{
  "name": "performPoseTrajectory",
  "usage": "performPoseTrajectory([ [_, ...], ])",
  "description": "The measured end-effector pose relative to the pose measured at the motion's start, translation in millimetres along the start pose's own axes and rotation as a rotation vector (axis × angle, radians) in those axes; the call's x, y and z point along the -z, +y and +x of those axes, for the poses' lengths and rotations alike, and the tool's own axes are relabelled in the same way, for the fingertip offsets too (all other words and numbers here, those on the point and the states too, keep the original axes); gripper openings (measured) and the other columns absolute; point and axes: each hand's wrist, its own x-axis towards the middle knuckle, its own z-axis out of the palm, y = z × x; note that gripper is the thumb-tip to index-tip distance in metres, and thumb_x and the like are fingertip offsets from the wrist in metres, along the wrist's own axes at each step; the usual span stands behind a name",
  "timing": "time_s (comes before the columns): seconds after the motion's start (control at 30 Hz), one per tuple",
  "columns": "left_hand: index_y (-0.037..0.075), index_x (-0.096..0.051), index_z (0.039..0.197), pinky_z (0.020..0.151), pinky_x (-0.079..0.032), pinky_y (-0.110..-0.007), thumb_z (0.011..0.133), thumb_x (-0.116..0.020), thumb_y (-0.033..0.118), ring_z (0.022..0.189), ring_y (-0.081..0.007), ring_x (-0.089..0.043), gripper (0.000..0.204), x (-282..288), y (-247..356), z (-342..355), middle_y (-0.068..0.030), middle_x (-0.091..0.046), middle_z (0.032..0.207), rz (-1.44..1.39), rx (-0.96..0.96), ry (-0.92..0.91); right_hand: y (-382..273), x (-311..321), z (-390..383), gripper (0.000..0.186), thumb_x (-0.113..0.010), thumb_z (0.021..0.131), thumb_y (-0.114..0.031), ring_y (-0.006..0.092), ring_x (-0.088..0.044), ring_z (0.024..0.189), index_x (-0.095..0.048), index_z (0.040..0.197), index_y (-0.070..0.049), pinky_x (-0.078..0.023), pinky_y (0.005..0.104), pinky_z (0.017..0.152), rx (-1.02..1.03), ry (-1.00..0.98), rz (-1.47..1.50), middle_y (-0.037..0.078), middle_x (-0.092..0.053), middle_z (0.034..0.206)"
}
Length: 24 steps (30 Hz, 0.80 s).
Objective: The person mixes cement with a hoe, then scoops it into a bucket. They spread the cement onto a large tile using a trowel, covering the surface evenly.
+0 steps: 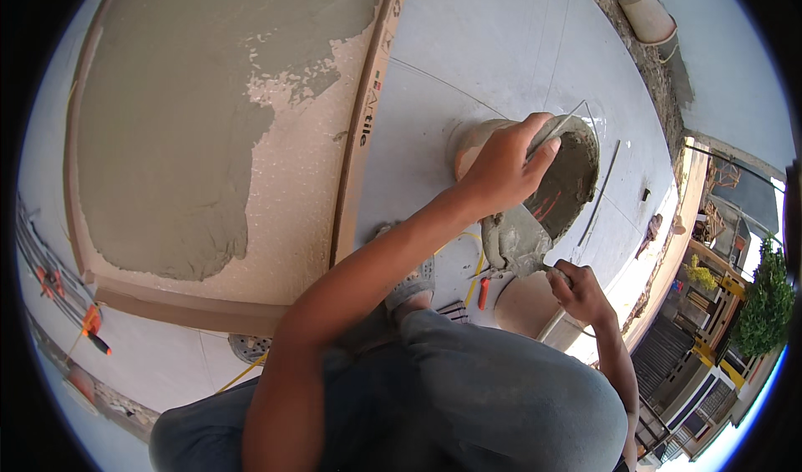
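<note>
A bucket (pixel 480 142) lies tipped on the tiled floor, its mouth to the right and wet grey mortar (pixel 572 175) inside. My left hand (pixel 511 161) is closed on its upper rim, near the thin wire handle. By the handle, my right hand (pixel 582 291) holds a trowel (pixel 528 231). The trowel's blade is at the lower edge of the bucket's mouth, with a thick lump of mortar (pixel 493 240) on it. To the left lies a large tile (pixel 296 180), pinkish-beige, framed by cardboard edges (pixel 355 154). Grey mortar (pixel 167 138) covers much of it, leaving a bare strip along its right side.
A second pale bucket (pixel 530 305) stands beside my right knee. Near my foot lies a red-handled tool (pixel 484 293). A thin rod (pixel 599 192) rests on the floor at right. Another bucket (pixel 647 14) lies far right; an orange-and-black tool (pixel 93 326) is at far left.
</note>
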Motion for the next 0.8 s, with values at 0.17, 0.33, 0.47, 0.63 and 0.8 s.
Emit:
performPoseTrajectory([
  [0.17,-0.005,-0.06,0.123,0.078,-0.05,-0.037,0.108,-0.046,0.044,0.079,-0.0183,-0.062,0.053,14.1,-1.0,12.0,-0.0103,-0.065,0.083,-0.064,0.093,0.026,23.9,-28.8,-19.8,0.036,-0.054,0.106,-0.025,0.0076,-0.045,0.047,-0.049,0.076,-0.005,-0.036,0.0257,0.042,0.108,0.249,0.568,0.002,-0.048,0.055],
  [0.33,-0.006,-0.061,0.12,0.093,-0.048,-0.039,0.11,-0.037,0.047,0.099,-0.0206,-0.062,0.059,86.2,-18.4,21.8,-0.015,-0.067,0.104,-0.184,0.282,-0.213,-56.2,-41.2,-9.8,0.047,-0.053,0.097,-0.049,0.0125,-0.048,0.051,-0.051,0.085,-0.003,-0.038,0.0274,0.047,0.424,0.463,0.714,0.005,-0.051,0.063],
  [0.47,-0.003,-0.063,0.117,0.087,-0.051,-0.041,0.108,-0.038,0.044,0.096,-0.0244,-0.065,0.054,191.2,73.8,-25.4,-0.0175,-0.069,0.111,0.489,0.435,-0.255,-135.1,-63.0,18.5,0.034,-0.05,0.099,-0.033,0.0135,-0.051,0.058,-0.053,0.101,0.001,-0.04,0.0268,0.054,0.754,0.412,0.762,0.007,-0.055,0.071],
  [0.63,0.001,-0.061,0.118,0.075,-0.05,-0.049,0.106,-0.046,0.023,0.08,-0.0354,-0.068,0.029,265.2,154.5,-154.9,-0.0214,-0.064,0.08,0.964,0.445,-0.609,-205.2,-106.8,83.7,0.016,-0.062,0.097,-0.009,0.0222,-0.064,0.059,-0.057,0.107,0.002,-0.048,0.0347,0.055,0.832,0.53,0.397,0.013,-0.062,0.078],
  [0.8,-0.001,-0.055,0.129,0.098,-0.047,-0.046,0.105,-0.051,0.025,0.116,-0.0337,-0.059,0.036,252.3,153.8,-279.9,-0.0202,-0.063,0.117,1.044,0.422,-0.658,-254.8,-156.6,131.3,0.018,-0.063,0.096,-0.01,0.042,-0.064,0.069,-0.055,0.106,0.003,-0.049,0.0487,0.061,0.907,0.755,0.039,0.024,-0.063,0.082],
])
